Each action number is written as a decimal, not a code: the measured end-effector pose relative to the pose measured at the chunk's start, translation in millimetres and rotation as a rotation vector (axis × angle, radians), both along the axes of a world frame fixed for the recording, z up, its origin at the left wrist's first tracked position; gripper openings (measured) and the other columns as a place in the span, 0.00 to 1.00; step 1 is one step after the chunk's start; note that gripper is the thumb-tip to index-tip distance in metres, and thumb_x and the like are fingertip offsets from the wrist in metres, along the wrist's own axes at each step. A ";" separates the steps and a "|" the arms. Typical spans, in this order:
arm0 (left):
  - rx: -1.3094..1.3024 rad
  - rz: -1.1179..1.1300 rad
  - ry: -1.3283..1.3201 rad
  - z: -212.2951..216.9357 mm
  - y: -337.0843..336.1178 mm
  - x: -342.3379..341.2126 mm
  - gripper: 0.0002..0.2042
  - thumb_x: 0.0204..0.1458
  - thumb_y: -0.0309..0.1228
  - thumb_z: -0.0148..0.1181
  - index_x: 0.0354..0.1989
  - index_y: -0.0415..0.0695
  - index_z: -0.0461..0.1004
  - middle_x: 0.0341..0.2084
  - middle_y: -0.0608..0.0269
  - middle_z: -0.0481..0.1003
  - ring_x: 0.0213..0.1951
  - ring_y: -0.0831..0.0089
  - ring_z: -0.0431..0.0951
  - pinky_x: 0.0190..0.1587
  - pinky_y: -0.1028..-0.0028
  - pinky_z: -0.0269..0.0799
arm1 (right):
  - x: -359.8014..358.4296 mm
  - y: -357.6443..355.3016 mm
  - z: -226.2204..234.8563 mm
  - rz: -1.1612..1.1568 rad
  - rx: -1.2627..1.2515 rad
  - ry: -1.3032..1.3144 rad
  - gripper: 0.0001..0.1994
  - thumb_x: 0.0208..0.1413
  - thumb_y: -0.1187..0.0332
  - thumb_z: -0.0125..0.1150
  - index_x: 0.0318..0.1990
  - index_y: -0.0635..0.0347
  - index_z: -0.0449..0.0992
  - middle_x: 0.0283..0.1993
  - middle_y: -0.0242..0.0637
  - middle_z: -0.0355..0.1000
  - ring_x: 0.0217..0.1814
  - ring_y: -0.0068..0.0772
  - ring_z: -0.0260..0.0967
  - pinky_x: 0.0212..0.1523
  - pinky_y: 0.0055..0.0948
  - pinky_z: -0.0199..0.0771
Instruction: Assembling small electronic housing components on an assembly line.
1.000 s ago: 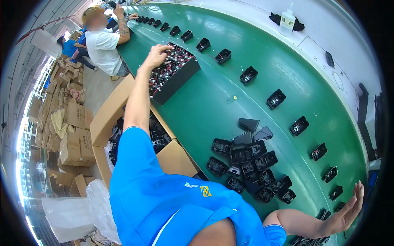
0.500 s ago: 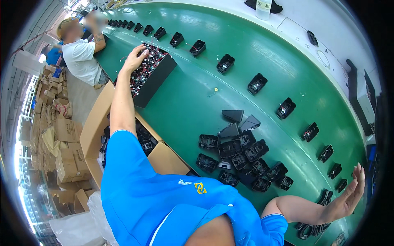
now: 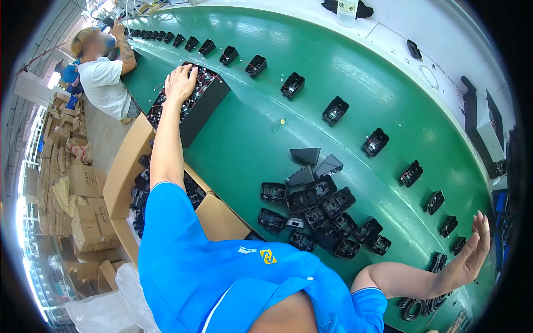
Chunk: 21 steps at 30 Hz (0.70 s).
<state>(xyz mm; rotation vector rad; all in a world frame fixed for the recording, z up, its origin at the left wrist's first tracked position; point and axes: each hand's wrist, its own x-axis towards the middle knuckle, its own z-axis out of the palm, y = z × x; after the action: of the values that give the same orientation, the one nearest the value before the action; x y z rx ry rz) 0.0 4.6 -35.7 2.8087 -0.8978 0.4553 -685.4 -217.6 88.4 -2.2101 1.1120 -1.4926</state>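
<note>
My left hand (image 3: 180,84) rests on top of small wired parts with red leads (image 3: 204,79), heaped in a black box (image 3: 206,117) on the bench. Its fingers are spread and slightly bent over the heap, with nothing visibly held. Off to the right, my right hand (image 3: 472,255) is raised above the bench edge, its fingers stretched out and nothing in them. Beneath that forearm lie black ridged ring-like pieces (image 3: 412,308). Between my arms sits a pile of black plastic housings (image 3: 302,201), some turned over.
A row of black housings (image 3: 335,111) curves along the green bench (image 3: 250,122). An open cardboard box (image 3: 222,215) holding black parts stands by my left arm. At the far left a person in a white shirt (image 3: 102,86) sits at the bench. Cartons (image 3: 89,222) are stacked on the floor.
The view has shifted slightly, so the bench things appear further left. My left hand has settled lower over the wired parts. My right hand stays raised, fingers stretched.
</note>
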 end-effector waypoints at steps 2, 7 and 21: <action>0.160 0.154 -0.021 6.7 -14.2 -13.7 0.28 0.62 0.54 0.41 0.60 0.50 0.73 0.63 0.63 0.69 0.62 0.58 0.68 0.66 0.58 0.57 | -3.5 -0.4 -0.8 -0.005 -0.006 0.001 0.17 0.71 0.68 0.44 0.58 0.70 0.70 0.55 0.50 0.74 0.55 0.39 0.72 0.62 0.36 0.68; 0.124 0.185 0.009 -0.6 -15.6 -10.0 0.27 0.61 0.54 0.42 0.59 0.52 0.74 0.61 0.63 0.70 0.60 0.57 0.67 0.64 0.56 0.57 | -15.3 2.2 0.4 0.017 -0.032 -0.052 0.17 0.70 0.67 0.45 0.58 0.70 0.70 0.54 0.50 0.74 0.55 0.39 0.72 0.62 0.35 0.69; -0.473 -0.552 0.237 53.5 -69.8 -190.7 0.14 0.59 0.31 0.58 0.52 0.40 0.77 0.48 0.57 0.79 0.49 0.62 0.78 0.54 0.68 0.71 | -30.0 -4.7 -1.2 0.214 -0.187 -0.173 0.15 0.66 0.72 0.51 0.57 0.69 0.71 0.53 0.50 0.75 0.53 0.40 0.75 0.58 0.36 0.74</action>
<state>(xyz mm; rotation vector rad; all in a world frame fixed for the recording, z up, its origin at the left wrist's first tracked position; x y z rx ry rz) -190.8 -65.2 17.8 2.0293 -1.2518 0.2071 -715.4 -222.3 87.2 -2.1848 0.6847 -1.7125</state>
